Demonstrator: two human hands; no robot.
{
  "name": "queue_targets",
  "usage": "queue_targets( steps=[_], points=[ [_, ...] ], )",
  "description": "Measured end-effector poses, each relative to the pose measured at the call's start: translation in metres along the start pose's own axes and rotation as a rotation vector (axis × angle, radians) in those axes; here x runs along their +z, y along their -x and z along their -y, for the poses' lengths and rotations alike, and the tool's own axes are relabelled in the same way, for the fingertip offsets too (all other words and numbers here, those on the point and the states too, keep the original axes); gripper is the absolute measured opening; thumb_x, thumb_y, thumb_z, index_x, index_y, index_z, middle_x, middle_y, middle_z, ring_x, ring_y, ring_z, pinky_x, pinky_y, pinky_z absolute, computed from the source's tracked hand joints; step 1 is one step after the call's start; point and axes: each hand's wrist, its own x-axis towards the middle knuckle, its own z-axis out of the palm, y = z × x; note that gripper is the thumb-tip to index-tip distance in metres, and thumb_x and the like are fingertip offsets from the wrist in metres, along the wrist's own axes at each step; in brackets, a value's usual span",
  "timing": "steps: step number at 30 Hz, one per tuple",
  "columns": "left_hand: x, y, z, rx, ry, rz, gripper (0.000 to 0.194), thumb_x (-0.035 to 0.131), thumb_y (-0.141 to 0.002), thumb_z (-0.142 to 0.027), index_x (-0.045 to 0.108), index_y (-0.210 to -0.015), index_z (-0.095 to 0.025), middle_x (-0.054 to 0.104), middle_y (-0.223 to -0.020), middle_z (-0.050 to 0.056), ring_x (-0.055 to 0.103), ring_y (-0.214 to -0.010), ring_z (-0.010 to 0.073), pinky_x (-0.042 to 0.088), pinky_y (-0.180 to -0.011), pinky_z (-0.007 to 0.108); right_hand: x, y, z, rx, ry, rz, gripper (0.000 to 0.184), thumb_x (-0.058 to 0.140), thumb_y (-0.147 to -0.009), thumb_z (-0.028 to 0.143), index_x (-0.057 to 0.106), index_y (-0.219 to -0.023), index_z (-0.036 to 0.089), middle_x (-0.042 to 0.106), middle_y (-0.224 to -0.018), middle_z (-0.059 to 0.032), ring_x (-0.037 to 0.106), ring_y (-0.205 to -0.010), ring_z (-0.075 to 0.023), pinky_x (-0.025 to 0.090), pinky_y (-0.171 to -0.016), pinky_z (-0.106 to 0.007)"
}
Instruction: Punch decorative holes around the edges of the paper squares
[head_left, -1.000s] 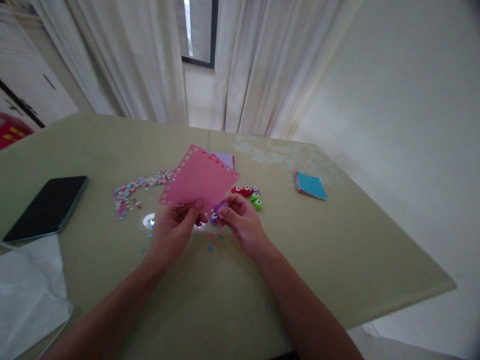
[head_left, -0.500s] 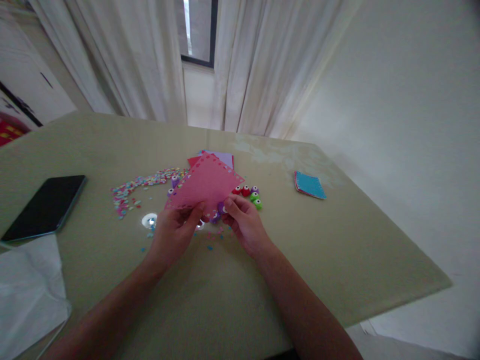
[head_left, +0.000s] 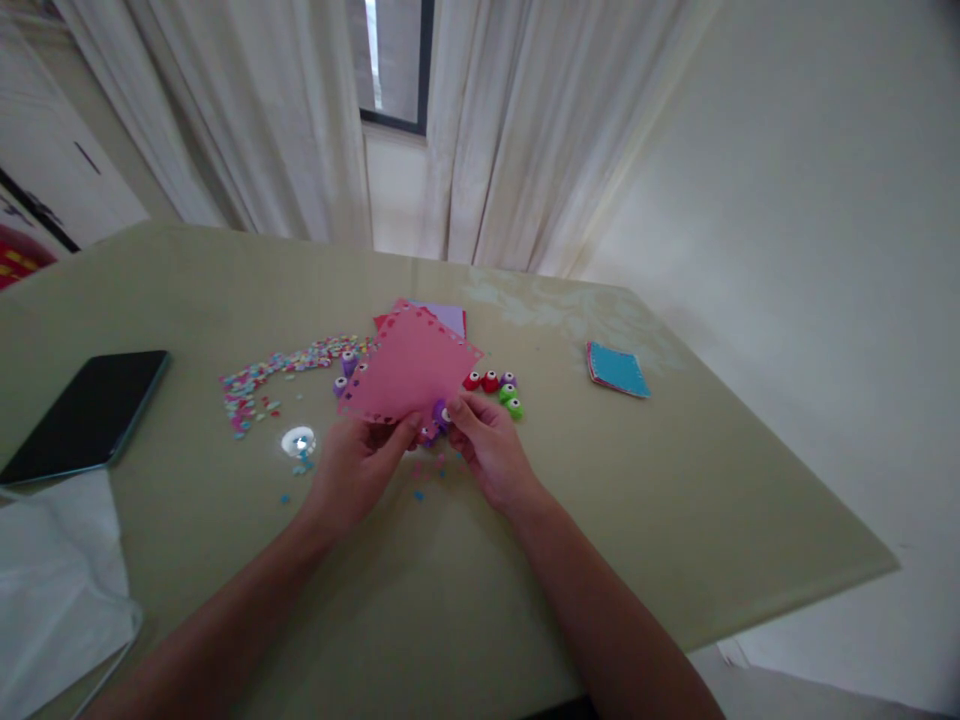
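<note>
A pink square paper sheet (head_left: 414, 365) with punched holes along its edges is held up, tilted corner-on, above the table. My left hand (head_left: 360, 455) pinches the sheet's near edge between thumb and fingers. At the near corner, my right hand (head_left: 480, 430) is closed on a small purple paper punch (head_left: 441, 412) with a white eye-like button. It sits against the sheet's edge; whether paper is inside its slot is hard to see. Just beyond my right hand stand red punches (head_left: 481, 381) and green punches (head_left: 511, 402). Further purple punches (head_left: 346, 370) stand left of the sheet.
Colourful paper confetti (head_left: 289, 370) curves across the table on the left. Lilac paper (head_left: 446, 318) lies behind the sheet, a blue-topped paper stack (head_left: 619, 370) farther right. A black phone (head_left: 86, 415) and a white face mask (head_left: 60, 590) lie at left.
The pink sheet has shifted and tilted slightly in my hands. My left thumb has moved a little to the right, closer to the purple punch. My right hand keeps its grip.
</note>
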Motion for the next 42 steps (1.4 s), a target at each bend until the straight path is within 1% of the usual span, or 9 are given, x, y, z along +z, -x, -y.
queue_targets(
  steps=[3, 12, 21, 25, 29, 33, 35, 39, 42],
  points=[
    [0.001, 0.000, -0.001, 0.007, 0.034, -0.019, 0.025, 0.073, -0.088, -0.041, 0.077, -0.080, -0.017, 0.076, -0.069, 0.003, 0.071, -0.062, 0.0190, 0.054, -0.056, 0.025, 0.000, 0.001, 0.002, 0.048, 0.022, 0.019, 0.048, 0.094, -0.068, 0.060, 0.072, -0.077, 0.018, 0.061, -0.067, 0.0037, 0.048, -0.055, -0.0087, 0.036, -0.051, -0.023],
    [0.000, 0.000, 0.001, -0.001, 0.026, 0.004, 0.027, 0.074, -0.087, -0.044, 0.076, -0.079, -0.018, 0.077, -0.070, 0.003, 0.072, -0.063, 0.0195, 0.056, -0.059, 0.026, -0.001, 0.004, 0.005, 0.078, 0.091, 0.087, 0.036, 0.095, -0.071, 0.047, 0.079, -0.084, 0.017, 0.071, -0.077, -0.0009, 0.052, -0.058, -0.0089, 0.037, -0.054, -0.023],
    [-0.001, 0.000, 0.007, 0.029, 0.025, 0.036, 0.028, 0.072, -0.090, -0.044, 0.076, -0.081, -0.018, 0.077, -0.071, 0.004, 0.072, -0.063, 0.0191, 0.055, -0.058, 0.026, -0.001, 0.003, 0.002, 0.089, 0.111, 0.084, 0.044, 0.095, -0.068, 0.054, 0.075, -0.083, 0.018, 0.069, -0.074, -0.0004, 0.050, -0.056, -0.0096, 0.036, -0.051, -0.023],
    [-0.001, 0.000, 0.006, 0.031, 0.025, 0.064, 0.029, 0.073, -0.090, -0.045, 0.079, -0.089, -0.017, 0.081, -0.079, 0.005, 0.076, -0.070, 0.0220, 0.060, -0.065, 0.029, 0.000, 0.003, 0.001, 0.071, 0.147, 0.072, 0.043, 0.093, -0.069, 0.055, 0.076, -0.084, 0.018, 0.072, -0.076, -0.0018, 0.051, -0.055, -0.0103, 0.038, -0.050, -0.024],
    [-0.002, -0.001, 0.011, -0.007, 0.050, 0.087, 0.034, 0.075, -0.090, -0.050, 0.081, -0.096, -0.017, 0.083, -0.086, 0.007, 0.078, -0.078, 0.0254, 0.064, -0.073, 0.034, 0.003, 0.003, 0.002, 0.045, 0.178, 0.072, 0.043, 0.093, -0.067, 0.055, 0.074, -0.078, 0.018, 0.067, -0.069, 0.0004, 0.048, -0.054, -0.0102, 0.038, -0.049, -0.024],
    [-0.003, -0.002, 0.018, -0.014, 0.086, 0.081, 0.031, 0.077, -0.090, -0.048, 0.081, -0.100, -0.019, 0.083, -0.092, 0.008, 0.079, -0.082, 0.0258, 0.065, -0.078, 0.036, 0.006, 0.005, 0.003, 0.016, 0.212, 0.089, 0.043, 0.092, -0.069, 0.057, 0.072, -0.072, 0.019, 0.062, -0.064, 0.0012, 0.049, -0.055, -0.0112, 0.039, -0.049, -0.025],
    [-0.003, -0.002, 0.020, -0.016, 0.104, 0.086, 0.030, 0.076, -0.090, -0.047, 0.081, -0.100, -0.019, 0.083, -0.092, 0.008, 0.079, -0.083, 0.0255, 0.065, -0.080, 0.037, 0.007, 0.005, 0.004, 0.024, 0.204, 0.097, 0.043, 0.092, -0.069, 0.058, 0.073, -0.075, 0.020, 0.064, -0.067, 0.0000, 0.052, -0.057, -0.0126, 0.041, -0.050, -0.026],
    [-0.001, -0.001, 0.017, -0.022, 0.121, 0.060, 0.028, 0.077, -0.089, -0.045, 0.081, -0.099, -0.020, 0.083, -0.092, 0.007, 0.078, -0.082, 0.0245, 0.065, -0.077, 0.035, 0.007, 0.005, 0.005, 0.093, 0.178, 0.113, 0.048, 0.093, -0.064, 0.061, 0.074, -0.079, 0.020, 0.069, -0.073, -0.0020, 0.056, -0.059, -0.0136, 0.042, -0.050, -0.026],
    [-0.001, -0.002, 0.009, -0.021, 0.108, 0.031, 0.025, 0.077, -0.086, -0.043, 0.080, -0.093, -0.020, 0.083, -0.086, 0.006, 0.076, -0.074, 0.0228, 0.063, -0.070, 0.032, 0.003, 0.002, 0.006, 0.092, 0.175, 0.106, 0.048, 0.094, -0.064, 0.058, 0.071, -0.080, 0.019, 0.070, -0.074, -0.0010, 0.057, -0.060, -0.0127, 0.044, -0.053, -0.025]
  ],
)
